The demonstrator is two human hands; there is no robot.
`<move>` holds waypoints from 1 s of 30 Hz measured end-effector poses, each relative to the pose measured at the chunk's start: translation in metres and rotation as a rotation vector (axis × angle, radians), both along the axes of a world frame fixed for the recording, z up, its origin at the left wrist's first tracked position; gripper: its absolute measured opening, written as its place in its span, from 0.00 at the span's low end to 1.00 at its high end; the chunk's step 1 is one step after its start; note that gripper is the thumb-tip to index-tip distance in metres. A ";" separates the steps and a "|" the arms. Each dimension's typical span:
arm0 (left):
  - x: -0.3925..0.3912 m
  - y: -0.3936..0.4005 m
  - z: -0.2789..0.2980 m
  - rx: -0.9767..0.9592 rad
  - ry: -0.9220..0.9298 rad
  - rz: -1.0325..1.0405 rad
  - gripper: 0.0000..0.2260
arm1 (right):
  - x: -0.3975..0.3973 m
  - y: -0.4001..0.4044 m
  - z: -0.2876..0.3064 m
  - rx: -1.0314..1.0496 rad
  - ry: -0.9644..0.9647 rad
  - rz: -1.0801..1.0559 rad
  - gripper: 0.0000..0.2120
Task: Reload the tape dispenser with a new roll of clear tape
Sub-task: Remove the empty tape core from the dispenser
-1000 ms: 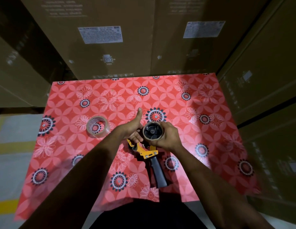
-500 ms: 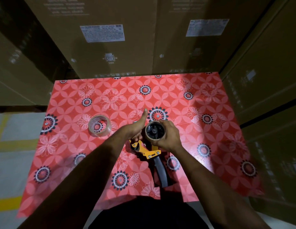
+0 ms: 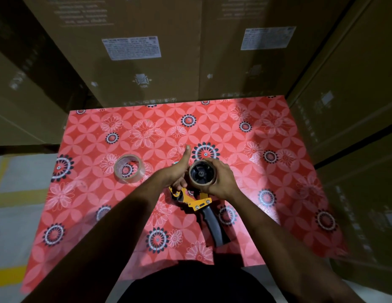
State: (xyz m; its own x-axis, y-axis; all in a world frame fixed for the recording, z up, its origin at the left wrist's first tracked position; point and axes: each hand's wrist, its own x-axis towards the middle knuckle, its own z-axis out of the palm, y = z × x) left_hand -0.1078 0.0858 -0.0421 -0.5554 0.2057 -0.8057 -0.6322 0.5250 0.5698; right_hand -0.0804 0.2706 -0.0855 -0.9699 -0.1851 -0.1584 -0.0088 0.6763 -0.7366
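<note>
A yellow tape dispenser [image 3: 194, 201] with a black handle [image 3: 214, 226] lies on the red flowered table [image 3: 267, 226], handle toward me. An empty brown cardboard core [image 3: 201, 184] sits around its black hub [image 3: 201, 173]. My right hand [image 3: 221, 181] curls around the core from the right. My left hand [image 3: 176, 173] grips the dispenser's yellow front end, thumb pointing up and away. A new roll of clear tape [image 3: 129, 169] lies flat on the table to the left, apart from both hands.
Tall cardboard boxes [image 3: 146, 62] wall in the table at the back and on the right. Grey floor with a yellow line [image 3: 6, 274] shows to the left. My dark-clothed body is at the table's near edge.
Both hands and the dispenser stay in nearly the same place and grips. The view has shifted slightly; no clear movement of the core or the new roll.
</note>
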 end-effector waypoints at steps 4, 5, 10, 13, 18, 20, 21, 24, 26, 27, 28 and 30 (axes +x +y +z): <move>-0.002 -0.002 -0.008 -0.002 -0.015 0.016 0.61 | -0.002 -0.006 -0.003 0.044 -0.049 -0.031 0.51; -0.004 -0.002 -0.010 -0.008 -0.017 0.023 0.61 | -0.004 -0.005 -0.003 0.055 -0.020 -0.023 0.48; -0.003 -0.003 -0.013 -0.016 0.008 0.000 0.68 | -0.007 0.003 0.003 0.017 0.059 0.028 0.41; -0.001 -0.003 -0.011 0.018 0.032 0.023 0.63 | -0.005 0.000 0.003 -0.005 0.026 0.030 0.46; 0.003 0.000 -0.005 0.013 0.008 0.033 0.55 | -0.006 -0.003 -0.001 0.079 -0.012 -0.027 0.43; 0.004 0.003 -0.002 0.005 0.017 -0.003 0.53 | -0.011 0.002 0.002 0.089 0.009 0.029 0.39; 0.006 0.005 0.000 0.001 0.023 -0.008 0.50 | -0.013 0.005 0.003 0.079 0.015 0.049 0.39; 0.008 0.008 0.000 0.016 0.035 0.028 0.50 | -0.012 0.006 0.004 0.038 0.004 0.072 0.41; 0.008 0.007 -0.002 0.021 0.039 0.034 0.50 | -0.011 0.002 0.005 0.036 -0.032 0.070 0.45; 0.009 0.006 -0.003 0.010 0.039 0.026 0.50 | -0.010 0.001 0.003 0.038 -0.053 0.046 0.47; 0.009 0.005 -0.004 0.002 0.038 0.022 0.52 | -0.010 0.000 0.003 0.047 -0.064 0.017 0.47; 0.007 0.004 -0.007 0.000 0.042 0.020 0.55 | -0.011 0.003 0.003 0.075 -0.039 0.000 0.43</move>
State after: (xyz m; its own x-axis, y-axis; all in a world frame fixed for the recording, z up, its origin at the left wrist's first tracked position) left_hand -0.1009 0.0894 -0.0494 -0.5923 0.1941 -0.7820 -0.6181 0.5131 0.5955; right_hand -0.0912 0.2735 -0.0827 -0.9625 -0.1717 -0.2098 0.0189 0.7296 -0.6836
